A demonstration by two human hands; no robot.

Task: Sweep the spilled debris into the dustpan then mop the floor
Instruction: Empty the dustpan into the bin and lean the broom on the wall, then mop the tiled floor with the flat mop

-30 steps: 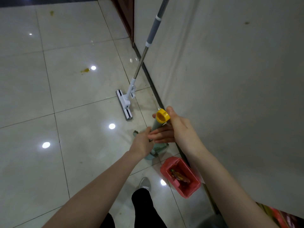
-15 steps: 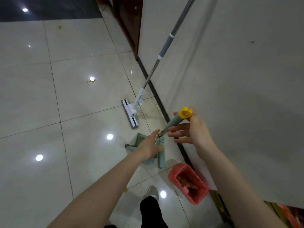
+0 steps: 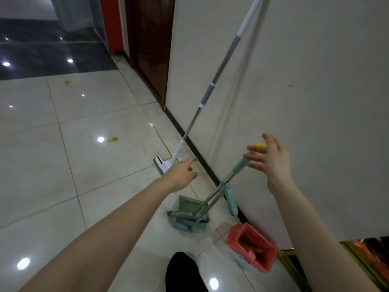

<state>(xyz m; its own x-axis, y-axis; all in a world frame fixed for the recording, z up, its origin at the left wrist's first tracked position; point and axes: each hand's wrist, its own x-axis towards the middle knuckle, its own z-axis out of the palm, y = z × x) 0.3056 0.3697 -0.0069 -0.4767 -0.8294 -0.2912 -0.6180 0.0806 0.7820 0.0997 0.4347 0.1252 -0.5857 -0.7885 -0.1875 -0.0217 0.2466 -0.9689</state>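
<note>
1. The left hand (image 3: 181, 174) reaches forward with loosely curled fingers, holding nothing.
2. The right hand (image 3: 271, 158) has its fingers spread wide, just beside the yellow-capped broom handle (image 3: 240, 165).
3. The green dustpan (image 3: 187, 216) sits on the floor (image 3: 105, 165) against the wall.
4. The mop (image 3: 212, 85) leans on the wall; yellow debris (image 3: 112, 139) lies on a tile.

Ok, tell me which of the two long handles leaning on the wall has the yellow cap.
The short green broom-and-dustpan handle, by the right hand; its yellow cap peeks past the fingers. The taller silver mop handle has a grey sleeve and white top.
</note>
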